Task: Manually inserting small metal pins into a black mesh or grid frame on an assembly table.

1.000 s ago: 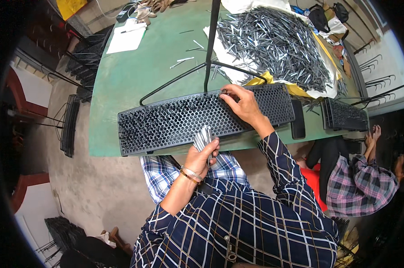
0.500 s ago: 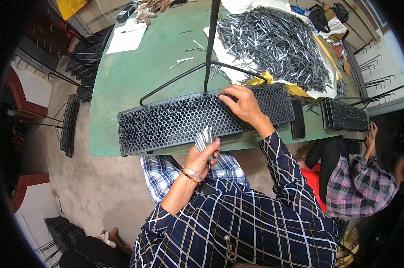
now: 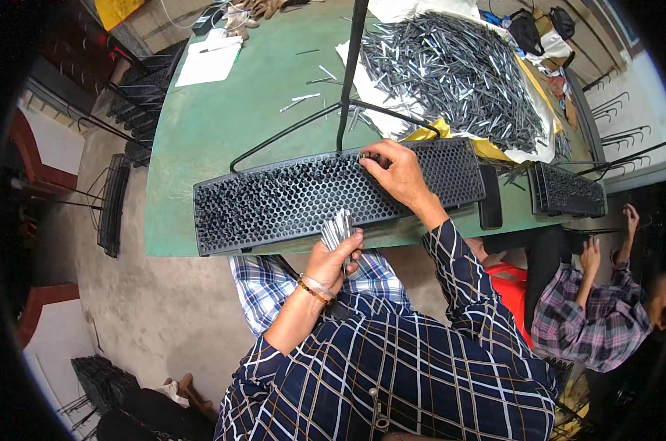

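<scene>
My left hand (image 3: 331, 263) is closed around a bundle of thin silvery metal strips (image 3: 338, 228), their ends fanned out above the fist. In front of me, a long black rack (image 3: 333, 191) full of small round holes lies tilted on the table's near edge. Many holes in its left part and along the far edge have dark pieces standing in them; the right part shows bare holes. My right hand (image 3: 397, 173) is over the rack's far middle, thumb and fingers pinched close to the holes. Something small and dark shows at the fingertips, too small to name.
A large heap of metal strips (image 3: 450, 81) lies on white and yellow sheeting on the green table (image 3: 222, 121). A black rod frame (image 3: 342, 110) rises behind the rack. A dark phone-like slab (image 3: 490, 197) lies right, before a second rack (image 3: 568, 189) and a seated co-worker (image 3: 590, 309).
My right hand has barely shifted over the same spot of the rack, and my left stays still. At right, the co-worker's hands have moved away from the second rack.
</scene>
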Available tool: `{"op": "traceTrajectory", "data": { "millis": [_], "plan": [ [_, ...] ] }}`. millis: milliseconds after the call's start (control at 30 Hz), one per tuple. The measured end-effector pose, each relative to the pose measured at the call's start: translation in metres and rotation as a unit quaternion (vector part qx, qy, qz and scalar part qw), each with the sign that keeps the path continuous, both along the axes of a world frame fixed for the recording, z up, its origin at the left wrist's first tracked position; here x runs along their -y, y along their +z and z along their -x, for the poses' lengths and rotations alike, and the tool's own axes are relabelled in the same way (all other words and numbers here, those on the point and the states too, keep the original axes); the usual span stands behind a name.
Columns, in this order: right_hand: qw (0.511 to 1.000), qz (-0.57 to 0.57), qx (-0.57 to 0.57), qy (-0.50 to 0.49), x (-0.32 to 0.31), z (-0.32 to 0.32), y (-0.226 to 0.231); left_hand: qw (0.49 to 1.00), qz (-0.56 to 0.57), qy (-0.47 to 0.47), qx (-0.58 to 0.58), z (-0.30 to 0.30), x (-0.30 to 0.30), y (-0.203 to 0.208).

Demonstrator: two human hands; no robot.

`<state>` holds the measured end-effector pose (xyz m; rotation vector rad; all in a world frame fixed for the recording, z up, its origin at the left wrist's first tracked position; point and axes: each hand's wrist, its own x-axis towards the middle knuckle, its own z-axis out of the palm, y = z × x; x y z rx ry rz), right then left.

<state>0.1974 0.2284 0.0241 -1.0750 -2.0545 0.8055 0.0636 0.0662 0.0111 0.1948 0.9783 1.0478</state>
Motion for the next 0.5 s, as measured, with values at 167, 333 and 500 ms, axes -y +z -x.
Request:
{"op": "traceTrajectory", "data": {
  "millis": [167, 333, 500],
  "plan": [
    [0.999, -0.040, -0.003, -0.008, 0.005, 0.003, 0.002, 1.000, -0.009, -0.016, -0.004, -0.001, 0.000, 0.005],
    [0.976, -0.209, 0.050, 0.020, 0.002, 0.002, -0.016, 1.000, 0.007, -0.009, 0.024, -0.002, 0.000, 0.001],
    [0.972, -0.221, 0.082, 0.017, 0.008, 0.003, -0.014, 0.999, 0.025, 0.001, 0.028, -0.003, 0.001, -0.006]
  ]
}}
